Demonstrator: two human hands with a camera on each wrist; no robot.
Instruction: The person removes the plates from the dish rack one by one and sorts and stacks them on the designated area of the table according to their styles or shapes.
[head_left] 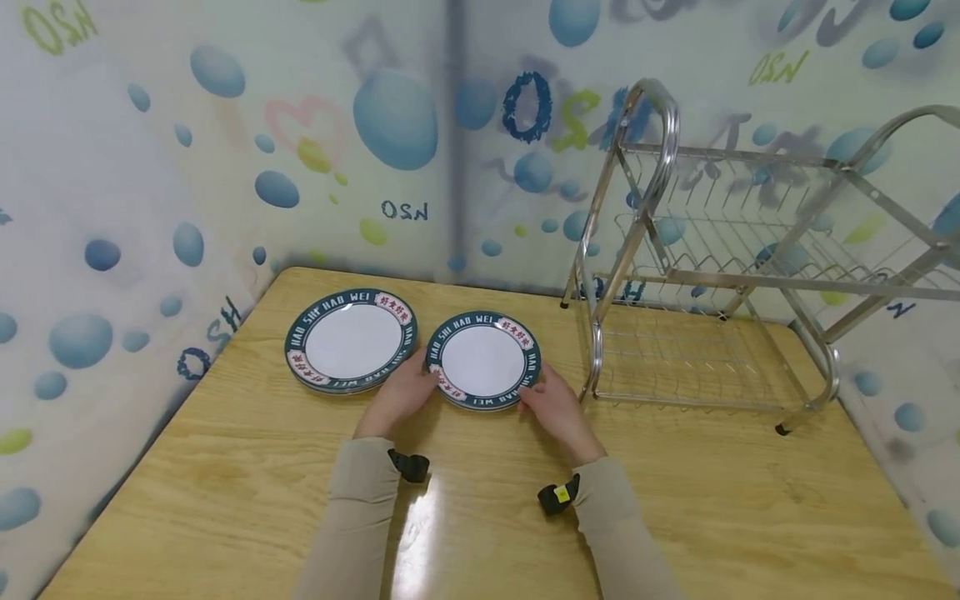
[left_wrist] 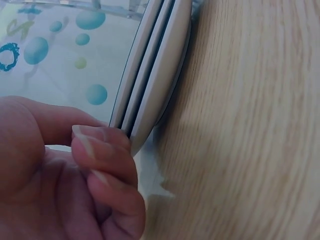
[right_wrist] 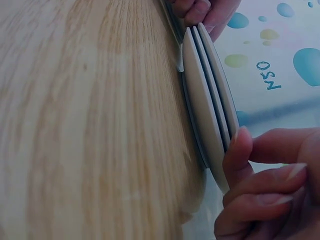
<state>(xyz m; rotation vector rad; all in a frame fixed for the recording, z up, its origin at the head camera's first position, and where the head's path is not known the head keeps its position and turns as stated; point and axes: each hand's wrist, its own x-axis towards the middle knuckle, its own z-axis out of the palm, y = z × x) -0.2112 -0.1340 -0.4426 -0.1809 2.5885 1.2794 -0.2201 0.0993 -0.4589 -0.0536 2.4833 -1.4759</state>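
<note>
A stack of plates [head_left: 483, 360] with white centres and dark green lettered rims lies in the middle of the table. Several rims, one above another, show side-on in the left wrist view, where the plates [left_wrist: 160, 70] stand close over the wood; whether their base touches it I cannot tell. My left hand [head_left: 406, 393] holds the stack's left edge, fingers curled at the rim. At the opposite edge, my right hand [head_left: 557, 408] grips the rim with bent fingers [right_wrist: 237, 155]. Left of my left hand lies a larger plate stack [head_left: 351, 340] of the same pattern.
A two-tier metal dish rack [head_left: 660, 275] stands at the right of the wooden table [head_left: 225, 500], its feet on the tabletop. Behind the table rises a wall [head_left: 495, 233] printed with bubbles and letters.
</note>
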